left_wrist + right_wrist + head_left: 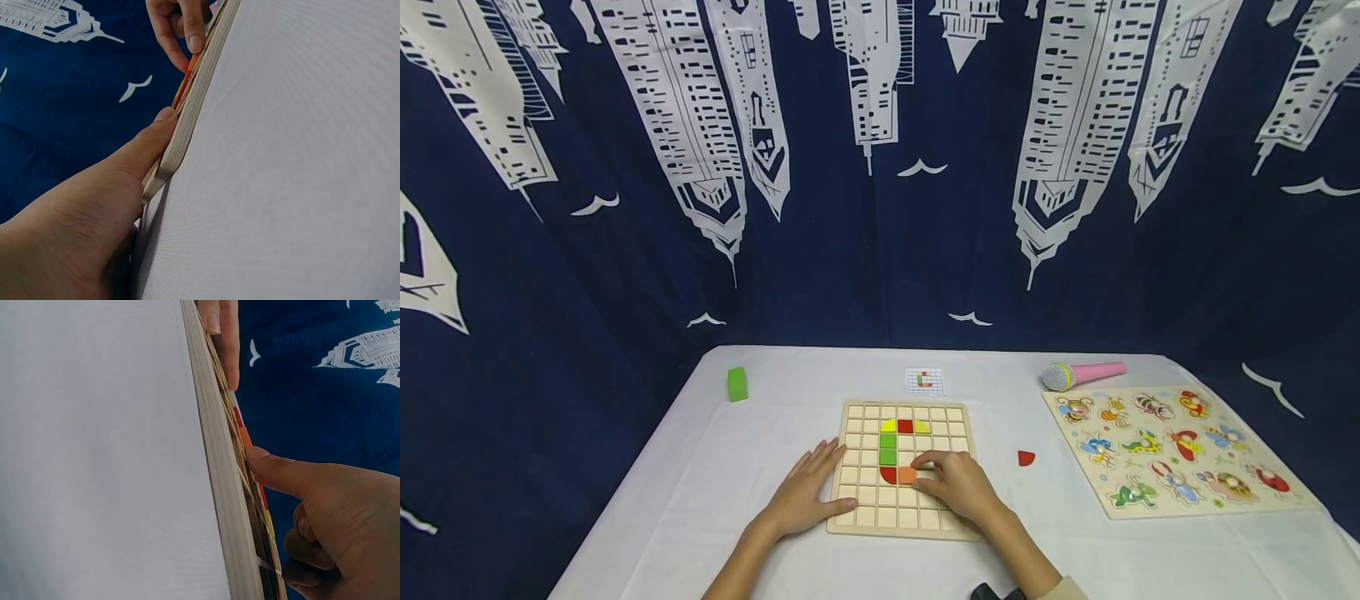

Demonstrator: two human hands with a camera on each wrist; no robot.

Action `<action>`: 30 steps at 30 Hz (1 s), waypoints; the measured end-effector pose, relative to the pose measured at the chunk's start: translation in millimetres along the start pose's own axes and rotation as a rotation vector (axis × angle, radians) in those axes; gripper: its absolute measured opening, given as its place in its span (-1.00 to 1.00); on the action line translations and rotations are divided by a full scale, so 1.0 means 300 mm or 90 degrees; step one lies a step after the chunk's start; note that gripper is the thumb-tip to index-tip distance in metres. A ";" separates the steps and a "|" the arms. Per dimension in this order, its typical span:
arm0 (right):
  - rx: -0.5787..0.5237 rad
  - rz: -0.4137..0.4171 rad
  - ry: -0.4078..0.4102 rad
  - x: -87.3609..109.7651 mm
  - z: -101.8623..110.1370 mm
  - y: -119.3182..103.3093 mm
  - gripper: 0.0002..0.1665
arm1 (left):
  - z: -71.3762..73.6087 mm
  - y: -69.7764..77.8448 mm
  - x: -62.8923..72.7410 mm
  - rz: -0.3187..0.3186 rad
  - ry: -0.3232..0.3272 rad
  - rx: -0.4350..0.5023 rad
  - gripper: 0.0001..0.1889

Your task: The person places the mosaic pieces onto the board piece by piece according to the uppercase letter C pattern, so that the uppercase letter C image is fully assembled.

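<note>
A wooden grid board (865,518) lies in the middle of the table, with colored tiles set in a C-like shape. They include a red square (905,427), two green squares (887,450), yellow rounded pieces (922,427) and a red rounded piece (888,475). My right hand (958,483) pinches an orange square tile (906,476) beside that lower red piece, thumb tip at its edge in the right wrist view. My left hand (805,492) rests at the board's left side, fingers extended and thumb over the rim.
Right of the board lies a loose red rounded piece (1026,458). A pattern card (924,382) sits behind the board, a green block (737,384) at the back left. On the right are an insect puzzle board (1120,492) and a pink toy microphone (1097,372).
</note>
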State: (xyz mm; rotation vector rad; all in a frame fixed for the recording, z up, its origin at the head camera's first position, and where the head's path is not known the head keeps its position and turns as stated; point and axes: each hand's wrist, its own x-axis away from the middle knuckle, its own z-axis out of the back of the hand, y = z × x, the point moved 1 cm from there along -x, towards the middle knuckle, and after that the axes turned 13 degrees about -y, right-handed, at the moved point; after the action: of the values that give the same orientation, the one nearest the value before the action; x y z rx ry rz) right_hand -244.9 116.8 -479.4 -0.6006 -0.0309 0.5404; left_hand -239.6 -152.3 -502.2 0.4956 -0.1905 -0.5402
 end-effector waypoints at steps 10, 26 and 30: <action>-0.010 -0.040 0.019 0.065 0.069 0.047 -0.67 | -0.004 -0.001 0.001 -0.003 0.000 0.004 -0.04; 0.099 -0.128 0.127 0.234 0.260 0.298 -0.63 | -0.004 -0.002 -0.003 0.001 -0.001 -0.002 -0.04; 0.103 -0.141 0.110 0.245 0.276 0.327 -0.64 | -0.004 -0.002 -0.004 0.002 -0.002 -0.002 -0.04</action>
State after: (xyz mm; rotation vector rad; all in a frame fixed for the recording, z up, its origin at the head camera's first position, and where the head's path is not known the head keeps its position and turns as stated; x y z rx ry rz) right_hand -243.2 264.5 -473.6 -0.4763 0.1078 0.2716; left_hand -240.5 -151.8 -503.6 0.4912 -0.1941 -0.5381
